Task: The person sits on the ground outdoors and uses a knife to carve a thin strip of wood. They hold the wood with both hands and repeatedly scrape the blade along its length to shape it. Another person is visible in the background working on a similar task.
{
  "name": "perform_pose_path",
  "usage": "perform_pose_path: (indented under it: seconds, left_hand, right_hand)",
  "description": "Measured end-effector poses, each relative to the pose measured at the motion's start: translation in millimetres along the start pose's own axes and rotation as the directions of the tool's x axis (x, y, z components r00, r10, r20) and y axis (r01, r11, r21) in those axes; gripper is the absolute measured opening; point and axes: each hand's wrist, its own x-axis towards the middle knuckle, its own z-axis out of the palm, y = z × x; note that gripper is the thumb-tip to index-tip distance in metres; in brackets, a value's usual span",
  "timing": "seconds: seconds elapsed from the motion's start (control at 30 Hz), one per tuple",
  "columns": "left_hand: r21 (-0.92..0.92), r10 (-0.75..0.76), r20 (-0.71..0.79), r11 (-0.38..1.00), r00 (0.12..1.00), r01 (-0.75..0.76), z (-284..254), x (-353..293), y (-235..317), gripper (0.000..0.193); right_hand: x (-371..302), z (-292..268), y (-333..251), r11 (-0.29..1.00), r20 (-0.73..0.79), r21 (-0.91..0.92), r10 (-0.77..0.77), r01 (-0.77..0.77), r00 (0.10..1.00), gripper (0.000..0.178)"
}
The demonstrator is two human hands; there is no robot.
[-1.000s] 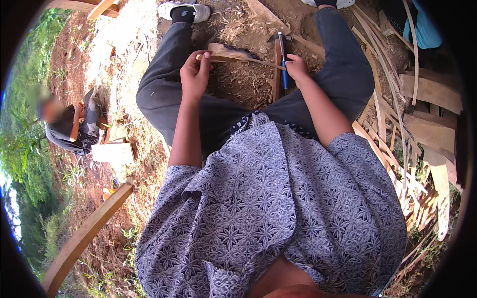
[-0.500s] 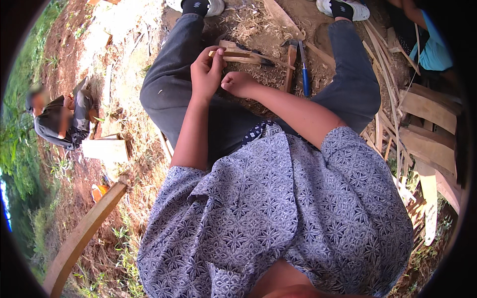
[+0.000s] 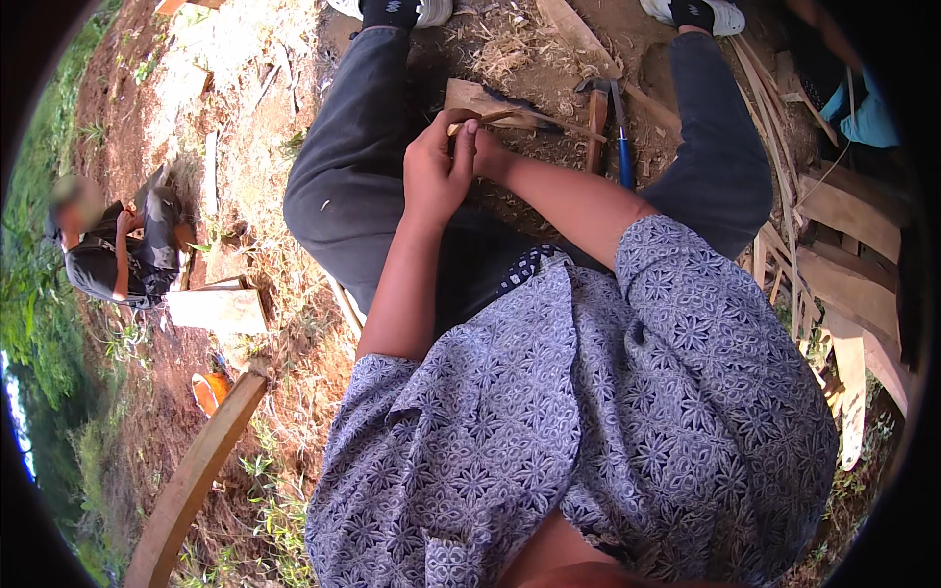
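The left hand is curled, its thumb pressed toward the fingers, pinching one end of a thin, pale wooden strip that runs out beyond it to the right. The right hand sits close against the left (partly hidden, so whether it grips anything I cannot tell). Beyond, a flat wood piece lies on shaving-strewn soil, near a wooden-handled hammer and a smooth, blue-handled tool.

Cannot see the fingertips of the right hand, hidden behind the left fingers. Can see only parts of both shoes, cut off beyond the fingers, and a seated person's blurred head, far to their left.
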Motion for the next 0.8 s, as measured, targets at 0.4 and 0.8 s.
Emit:
perform_pose_path:
  seconds: [0.4,0.8]
  left_hand:
    - [0.444,0.107,-0.121,0.895,0.987,-0.043,-6.1,14.0,-11.5,0.023]
    - [0.646,0.241,0.069,0.729,0.968,-0.228,-5.6,43.8,-20.3,0.028]
  right_hand:
    - [-159.6,-110.0,-83.7,0.756,0.065,0.104,0.643,-0.646,0.763,0.064]
    - [-87.8,-35.5,-41.2,0.963,-0.469,-0.172,0.104,-0.206,0.877,0.049]
